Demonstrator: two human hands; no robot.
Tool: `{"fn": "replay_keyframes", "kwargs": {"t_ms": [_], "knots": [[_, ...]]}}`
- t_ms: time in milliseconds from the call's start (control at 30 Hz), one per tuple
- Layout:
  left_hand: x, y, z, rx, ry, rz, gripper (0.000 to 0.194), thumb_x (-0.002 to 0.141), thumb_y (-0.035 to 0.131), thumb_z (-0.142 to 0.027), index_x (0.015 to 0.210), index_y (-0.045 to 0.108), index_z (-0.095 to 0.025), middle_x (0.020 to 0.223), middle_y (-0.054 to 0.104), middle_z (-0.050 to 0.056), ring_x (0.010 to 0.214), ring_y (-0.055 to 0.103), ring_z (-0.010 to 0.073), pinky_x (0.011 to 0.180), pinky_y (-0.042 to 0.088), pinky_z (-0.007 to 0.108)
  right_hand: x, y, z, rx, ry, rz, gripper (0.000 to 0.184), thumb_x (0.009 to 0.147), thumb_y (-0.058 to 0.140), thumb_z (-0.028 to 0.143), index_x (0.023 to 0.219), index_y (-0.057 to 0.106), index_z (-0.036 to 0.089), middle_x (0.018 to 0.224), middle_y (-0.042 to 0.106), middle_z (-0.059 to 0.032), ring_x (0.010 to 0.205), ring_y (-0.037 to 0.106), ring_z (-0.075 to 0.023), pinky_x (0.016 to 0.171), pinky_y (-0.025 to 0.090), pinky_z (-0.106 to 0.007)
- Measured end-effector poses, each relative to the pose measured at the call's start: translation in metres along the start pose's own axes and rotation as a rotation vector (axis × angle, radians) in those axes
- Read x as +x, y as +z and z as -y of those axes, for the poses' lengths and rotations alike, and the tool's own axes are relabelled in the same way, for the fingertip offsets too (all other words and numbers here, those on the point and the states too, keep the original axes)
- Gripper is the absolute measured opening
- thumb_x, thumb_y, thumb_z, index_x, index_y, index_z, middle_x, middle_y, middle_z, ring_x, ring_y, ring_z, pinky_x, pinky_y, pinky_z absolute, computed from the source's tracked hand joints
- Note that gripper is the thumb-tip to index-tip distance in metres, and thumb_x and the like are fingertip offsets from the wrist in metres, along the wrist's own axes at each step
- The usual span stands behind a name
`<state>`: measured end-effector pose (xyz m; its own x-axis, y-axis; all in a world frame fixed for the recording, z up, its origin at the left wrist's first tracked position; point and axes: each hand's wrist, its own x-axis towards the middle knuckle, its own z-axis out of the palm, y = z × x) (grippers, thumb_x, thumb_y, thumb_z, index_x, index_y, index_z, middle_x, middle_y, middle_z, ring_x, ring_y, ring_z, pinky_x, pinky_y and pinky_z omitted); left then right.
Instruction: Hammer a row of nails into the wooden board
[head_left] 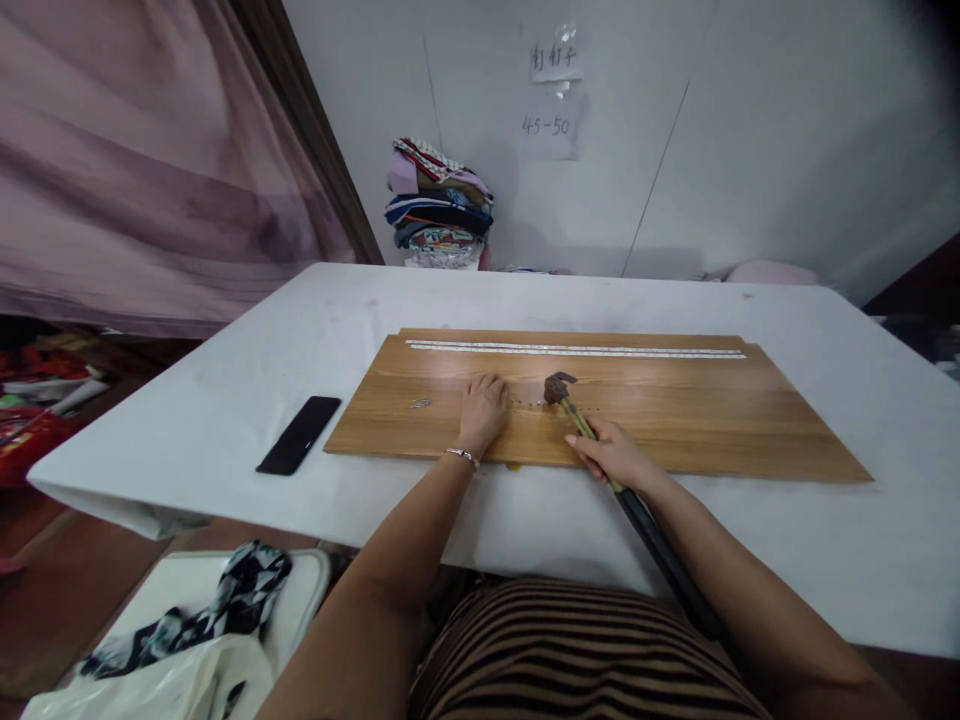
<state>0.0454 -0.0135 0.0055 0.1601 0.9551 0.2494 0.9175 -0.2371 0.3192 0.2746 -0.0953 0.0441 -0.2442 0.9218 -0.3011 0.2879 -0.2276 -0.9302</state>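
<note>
A wooden board [697, 425] lies flat across the white table. My right hand [616, 452] is wrapped round the shaft of a claw hammer [583, 422], whose rusty head hangs over the board's middle and whose black grip points back toward me. Palm down on the board, left of the hammer head, rests my left hand [484, 408] with its fingers stretched out. Between hand and hammer, a row of small nails [529, 403] dots the wood and carries on to the right. Several loose nails [421, 403] lie in a small group to the left.
Two white measuring strips [577, 350] run along the board's far edge. A black phone [300, 435] lies on the white table [262, 330], left of the board. Folded clothes [440, 205] are stacked by the wall. A white stool [300, 575] with cloth stands at lower left.
</note>
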Motion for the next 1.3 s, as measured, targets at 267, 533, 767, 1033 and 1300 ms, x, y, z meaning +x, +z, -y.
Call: {"fn": "replay_keyframes", "kwargs": {"t_ms": [267,533,767,1033,1300], "knots": [[0.0,0.0023,0.0021,0.021,0.012,0.0,0.025,0.097,0.044,-0.02,0.106,0.068,-0.021,0.128,0.068,0.009,0.124,0.056,0.0234,0.111,0.038,0.042,-0.0003,-0.0001,0.0005,-0.005,0.02,-0.009,0.033,0.079,0.067,0.046,0.086,0.044,0.024,0.044,0.044,0.0121,0.031,0.038,-0.0077,0.034,0.03,-0.02],[-0.0003,0.0012,0.0018,0.002,0.01,0.001,0.025,0.097,0.044,-0.02,0.105,0.068,-0.021,0.127,0.068,0.009,0.124,0.056,0.0236,0.111,0.037,0.041,-0.0013,0.0003,0.0038,-0.013,0.022,0.001,0.032,0.077,0.062,0.047,0.091,0.044,0.023,0.044,0.044,0.0126,0.032,0.037,-0.008,0.034,0.028,-0.02],[-0.0002,0.0021,0.003,0.009,0.008,0.002,0.024,0.096,0.045,-0.019,0.105,0.068,-0.022,0.128,0.067,0.009,0.125,0.055,0.0239,0.11,0.038,0.042,0.0004,0.0006,0.0006,0.002,0.014,0.012,0.034,0.077,0.065,0.047,0.081,0.04,0.025,0.043,0.044,0.0115,0.032,0.036,-0.0075,0.034,0.029,-0.02],[0.0,0.0021,0.0024,0.01,0.013,-0.003,0.026,0.097,0.043,-0.02,0.106,0.068,-0.022,0.127,0.067,0.01,0.124,0.056,0.0239,0.111,0.037,0.043,-0.0005,-0.0007,0.0018,-0.01,0.01,-0.003,0.031,0.079,0.064,0.046,0.084,0.043,0.024,0.044,0.044,0.0112,0.032,0.037,-0.008,0.034,0.03,-0.02],[-0.0003,0.0011,0.0014,0.017,0.014,-0.002,0.024,0.096,0.045,-0.02,0.105,0.068,-0.022,0.125,0.068,0.009,0.124,0.056,0.0243,0.11,0.038,0.043,-0.0008,0.0007,0.0032,-0.006,0.008,0.008,0.032,0.079,0.066,0.045,0.079,0.041,0.025,0.042,0.043,0.0102,0.032,0.036,-0.0083,0.034,0.029,-0.02]]}}
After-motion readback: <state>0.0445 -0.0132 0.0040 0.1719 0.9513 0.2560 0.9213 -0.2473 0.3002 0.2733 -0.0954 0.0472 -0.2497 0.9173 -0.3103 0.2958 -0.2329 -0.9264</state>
